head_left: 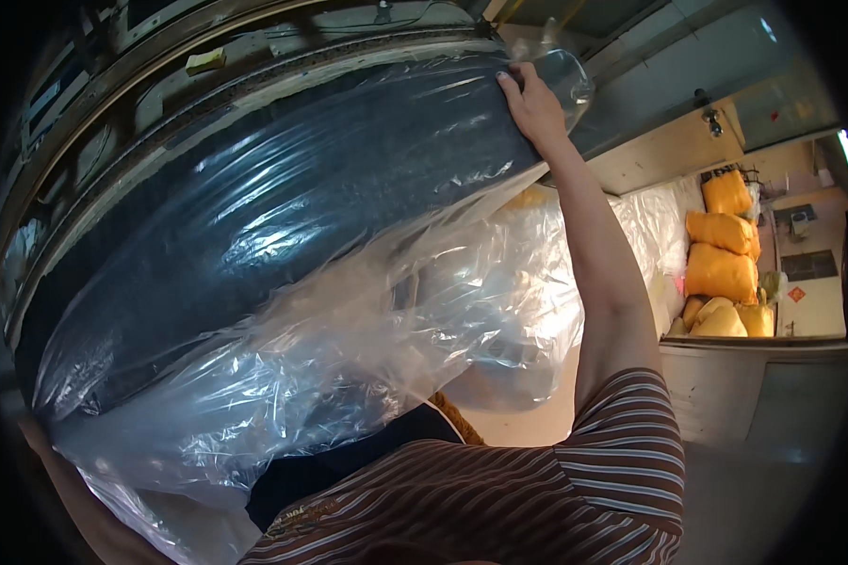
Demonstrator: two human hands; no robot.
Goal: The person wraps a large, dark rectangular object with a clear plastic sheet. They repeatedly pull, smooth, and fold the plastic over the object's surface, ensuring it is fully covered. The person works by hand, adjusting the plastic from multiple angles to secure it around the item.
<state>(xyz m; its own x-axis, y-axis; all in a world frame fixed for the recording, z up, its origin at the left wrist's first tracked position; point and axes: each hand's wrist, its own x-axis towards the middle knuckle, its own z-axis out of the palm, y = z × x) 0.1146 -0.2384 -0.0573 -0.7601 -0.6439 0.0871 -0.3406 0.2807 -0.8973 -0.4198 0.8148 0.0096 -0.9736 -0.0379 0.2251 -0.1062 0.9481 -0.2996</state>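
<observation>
A wide sheet of clear plastic film point(349, 320) lies over a long dark surface point(283, 188) and hangs down in creases in front of my body. With my right hand point(535, 105) I grip the film at the far right end of the dark surface; the fingers are bent and the thumb lies beside them. My left hand point(34, 433) is at the far left, dim and partly lost in the shadowed rim. Folds of film gather tightly at it, and its fingers are mostly hidden.
Beyond the dark surface runs a metal machine frame point(85, 122) with a small yellow block point(205, 62) on it. At the right, stacked orange sacks point(722, 268) show through an opening beside a pale panel point(669, 155). More film point(655, 221) hangs nearby.
</observation>
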